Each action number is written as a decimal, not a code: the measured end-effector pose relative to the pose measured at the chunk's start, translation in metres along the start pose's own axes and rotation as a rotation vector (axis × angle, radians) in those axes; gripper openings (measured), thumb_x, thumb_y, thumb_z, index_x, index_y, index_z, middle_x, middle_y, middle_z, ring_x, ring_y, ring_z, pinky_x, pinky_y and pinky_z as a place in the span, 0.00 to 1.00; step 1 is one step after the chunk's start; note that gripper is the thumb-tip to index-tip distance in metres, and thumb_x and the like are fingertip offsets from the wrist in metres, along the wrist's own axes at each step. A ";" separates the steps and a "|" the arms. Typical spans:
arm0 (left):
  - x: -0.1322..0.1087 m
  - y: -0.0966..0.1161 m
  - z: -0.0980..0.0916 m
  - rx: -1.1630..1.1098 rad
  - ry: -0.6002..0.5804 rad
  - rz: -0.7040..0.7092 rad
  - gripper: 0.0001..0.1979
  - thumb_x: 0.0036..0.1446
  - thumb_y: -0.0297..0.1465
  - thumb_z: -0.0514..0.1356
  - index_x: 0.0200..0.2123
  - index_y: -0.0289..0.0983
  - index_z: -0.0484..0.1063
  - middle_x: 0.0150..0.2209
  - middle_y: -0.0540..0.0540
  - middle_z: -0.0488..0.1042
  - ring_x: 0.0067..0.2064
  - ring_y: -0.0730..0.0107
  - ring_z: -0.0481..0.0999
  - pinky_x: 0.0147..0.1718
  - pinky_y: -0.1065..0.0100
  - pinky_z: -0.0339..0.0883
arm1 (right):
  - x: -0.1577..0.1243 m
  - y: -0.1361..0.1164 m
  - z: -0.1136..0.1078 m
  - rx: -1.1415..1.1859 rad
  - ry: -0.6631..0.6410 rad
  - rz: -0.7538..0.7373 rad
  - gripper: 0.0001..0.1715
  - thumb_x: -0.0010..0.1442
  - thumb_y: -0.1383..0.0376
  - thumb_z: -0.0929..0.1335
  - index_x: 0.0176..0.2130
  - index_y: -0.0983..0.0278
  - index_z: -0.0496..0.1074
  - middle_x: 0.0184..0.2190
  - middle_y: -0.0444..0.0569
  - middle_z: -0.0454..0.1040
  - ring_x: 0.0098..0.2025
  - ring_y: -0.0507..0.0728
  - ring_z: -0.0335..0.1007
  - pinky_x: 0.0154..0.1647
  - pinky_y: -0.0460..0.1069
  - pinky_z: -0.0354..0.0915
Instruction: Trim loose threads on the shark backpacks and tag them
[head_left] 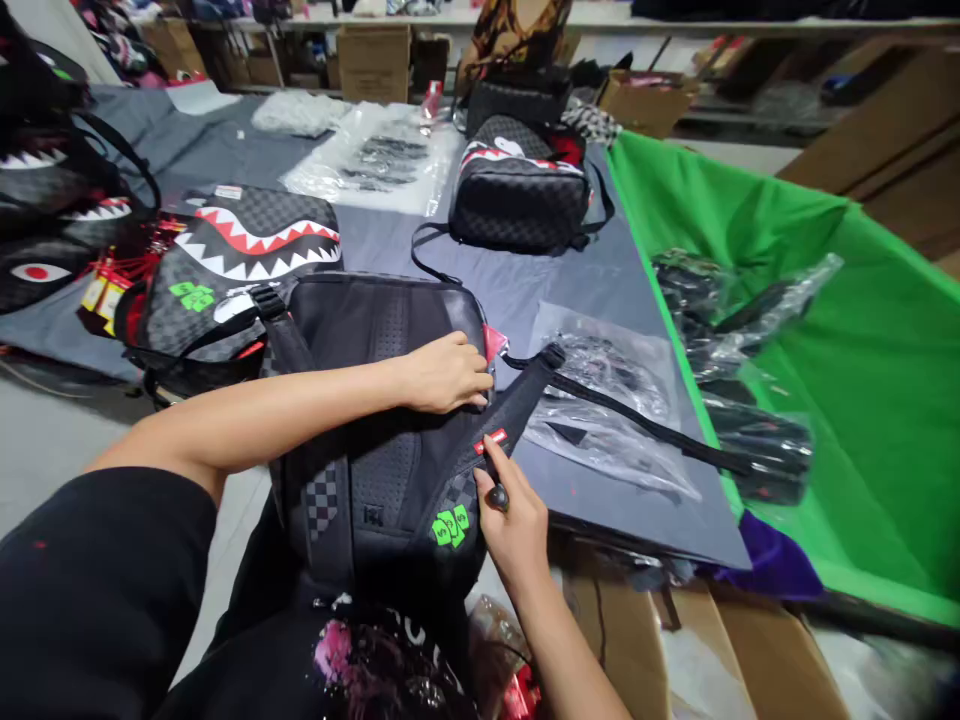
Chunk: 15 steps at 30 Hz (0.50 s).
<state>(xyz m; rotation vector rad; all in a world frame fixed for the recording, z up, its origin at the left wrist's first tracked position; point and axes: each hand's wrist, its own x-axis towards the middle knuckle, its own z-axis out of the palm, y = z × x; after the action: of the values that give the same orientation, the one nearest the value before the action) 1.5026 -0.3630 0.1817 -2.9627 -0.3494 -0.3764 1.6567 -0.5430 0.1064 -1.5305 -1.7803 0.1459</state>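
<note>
A black backpack [375, 390] lies with its back panel up at the table edge in front of me. My left hand [448, 375] reaches across it, fingers curled over its right side edge near a small red tab [494, 342]. My right hand [517, 510] is closed around a small tool with a dark rounded end [498, 497]; the rest of the tool is hidden in the palm. Its fingertips touch the shoulder strap [517, 405] beside a red label [490, 441]. Green printed shapes [451, 525] mark the strap's lower part.
Shark-mouth backpacks lie at left [255, 240] and at the back [521, 190]. Clear plastic bags [607, 390] rest on the grey table. A green-lined bin [862, 420] with wrapped items stands at right, cardboard [622, 630] below. A person [517, 40] is across the table.
</note>
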 end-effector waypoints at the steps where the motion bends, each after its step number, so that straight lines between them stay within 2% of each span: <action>1: 0.003 -0.006 0.002 -0.004 0.006 0.007 0.18 0.65 0.41 0.51 0.35 0.36 0.74 0.34 0.42 0.75 0.37 0.62 0.69 0.40 0.58 0.54 | 0.000 0.001 0.002 -0.005 0.012 0.004 0.24 0.67 0.65 0.63 0.60 0.64 0.67 0.55 0.57 0.73 0.53 0.59 0.73 0.52 0.51 0.70; 5: 0.006 -0.054 0.002 0.012 0.097 -0.071 0.30 0.66 0.51 0.44 0.26 0.37 0.72 0.30 0.42 0.73 0.41 0.60 0.64 0.49 0.51 0.53 | 0.000 0.004 0.006 -0.025 -0.002 0.024 0.24 0.67 0.65 0.63 0.61 0.62 0.67 0.53 0.55 0.74 0.51 0.59 0.75 0.49 0.51 0.71; 7: 0.003 -0.080 -0.004 -0.002 0.177 -0.160 0.33 0.64 0.55 0.41 0.24 0.38 0.70 0.29 0.43 0.71 0.44 0.60 0.62 0.57 0.46 0.47 | 0.002 0.005 0.005 -0.057 -0.033 0.029 0.24 0.67 0.65 0.62 0.61 0.62 0.66 0.53 0.56 0.75 0.50 0.59 0.75 0.47 0.52 0.72; 9: -0.003 -0.090 -0.009 -0.033 0.231 -0.200 0.32 0.62 0.57 0.43 0.25 0.38 0.70 0.30 0.44 0.70 0.47 0.60 0.61 0.61 0.42 0.40 | 0.006 0.004 -0.004 -0.116 -0.084 0.015 0.23 0.68 0.64 0.62 0.60 0.63 0.67 0.51 0.57 0.75 0.48 0.61 0.76 0.45 0.53 0.72; 10: -0.006 -0.087 -0.010 -0.048 0.240 -0.199 0.31 0.62 0.56 0.44 0.26 0.37 0.70 0.31 0.44 0.70 0.48 0.59 0.61 0.62 0.42 0.39 | 0.010 0.003 -0.012 -0.155 -0.098 0.001 0.24 0.68 0.62 0.62 0.60 0.64 0.68 0.51 0.58 0.76 0.48 0.62 0.76 0.45 0.54 0.72; 12: -0.011 -0.068 -0.008 -0.062 0.223 -0.174 0.28 0.64 0.53 0.45 0.28 0.37 0.71 0.34 0.45 0.71 0.50 0.58 0.63 0.62 0.42 0.42 | 0.020 -0.003 -0.033 -0.235 -0.054 -0.012 0.27 0.66 0.55 0.64 0.59 0.67 0.68 0.48 0.60 0.77 0.47 0.65 0.76 0.46 0.58 0.71; 15: -0.015 -0.024 0.005 -0.063 0.226 -0.185 0.23 0.66 0.45 0.46 0.31 0.38 0.74 0.34 0.45 0.73 0.49 0.57 0.66 0.60 0.42 0.50 | 0.041 -0.020 -0.066 -0.218 0.155 0.063 0.34 0.63 0.45 0.63 0.55 0.68 0.71 0.37 0.57 0.79 0.39 0.64 0.77 0.42 0.58 0.70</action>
<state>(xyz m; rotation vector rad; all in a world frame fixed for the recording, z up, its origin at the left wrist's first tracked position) 1.4839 -0.3426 0.1755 -2.9143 -0.5950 -0.7486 1.6813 -0.5378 0.1829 -1.7029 -1.6690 -0.1382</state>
